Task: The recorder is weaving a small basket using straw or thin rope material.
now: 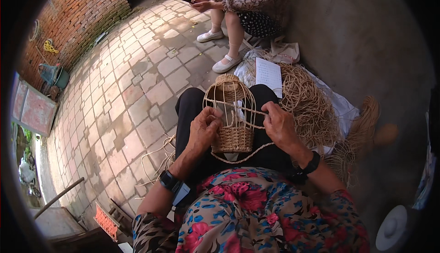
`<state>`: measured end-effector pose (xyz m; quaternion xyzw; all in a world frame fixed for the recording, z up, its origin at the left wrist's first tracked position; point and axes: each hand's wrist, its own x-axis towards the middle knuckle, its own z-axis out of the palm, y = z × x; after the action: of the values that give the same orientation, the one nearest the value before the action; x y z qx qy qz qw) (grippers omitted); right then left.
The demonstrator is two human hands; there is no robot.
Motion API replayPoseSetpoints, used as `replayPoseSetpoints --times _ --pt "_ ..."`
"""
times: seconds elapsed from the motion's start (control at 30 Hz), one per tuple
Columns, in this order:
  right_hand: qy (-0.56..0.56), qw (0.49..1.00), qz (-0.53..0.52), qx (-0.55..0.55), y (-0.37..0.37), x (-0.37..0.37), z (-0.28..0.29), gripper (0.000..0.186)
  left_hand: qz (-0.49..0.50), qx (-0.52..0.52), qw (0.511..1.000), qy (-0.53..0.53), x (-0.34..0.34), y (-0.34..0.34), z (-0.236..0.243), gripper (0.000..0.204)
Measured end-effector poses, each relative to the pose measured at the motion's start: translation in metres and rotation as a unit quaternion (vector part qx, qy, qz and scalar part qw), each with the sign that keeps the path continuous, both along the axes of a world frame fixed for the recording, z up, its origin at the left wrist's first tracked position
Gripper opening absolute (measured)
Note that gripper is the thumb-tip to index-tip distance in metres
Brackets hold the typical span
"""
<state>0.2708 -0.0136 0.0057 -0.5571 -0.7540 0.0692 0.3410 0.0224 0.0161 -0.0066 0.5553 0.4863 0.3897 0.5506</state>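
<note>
A small woven basket (234,139) rests on my lap between my knees. Its lower part is tightly plaited, thin bare ribs stand in the middle, and a woven band (224,85) lies at the far end. My left hand (205,131) is closed on the basket's left side, fingertips at the ribs. In my right hand (280,127), to the right of the basket, a twisted straw cord (250,111) is gripped between thumb and fingers. The cord runs across the ribs, and another length of it loops below the basket.
A large heap of loose straw cord (307,106) lies on white sheeting at right, with a written paper sheet (269,76) on it. Ahead, a seated person (256,0) holds a dark phone-like object. Paving (133,101) and a brick wall (87,14) are at left.
</note>
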Motion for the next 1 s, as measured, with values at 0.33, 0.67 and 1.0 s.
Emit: replayPoseSetpoints --times 0.33,0.67,1.0 --pt "-0.111 0.971 -0.005 -0.211 -0.010 0.084 -0.015 0.034 -0.019 0.040 0.991 0.126 0.001 -0.003 0.016 0.014" --pt "-0.095 0.988 0.107 0.053 0.039 -0.009 -0.006 0.025 -0.093 0.314 0.864 0.383 0.043 -0.012 0.035 0.017" --pt "-0.118 0.956 -0.248 -0.101 0.006 0.137 -0.037 0.036 -0.043 0.271 0.890 0.364 0.048 -0.014 0.028 0.010"
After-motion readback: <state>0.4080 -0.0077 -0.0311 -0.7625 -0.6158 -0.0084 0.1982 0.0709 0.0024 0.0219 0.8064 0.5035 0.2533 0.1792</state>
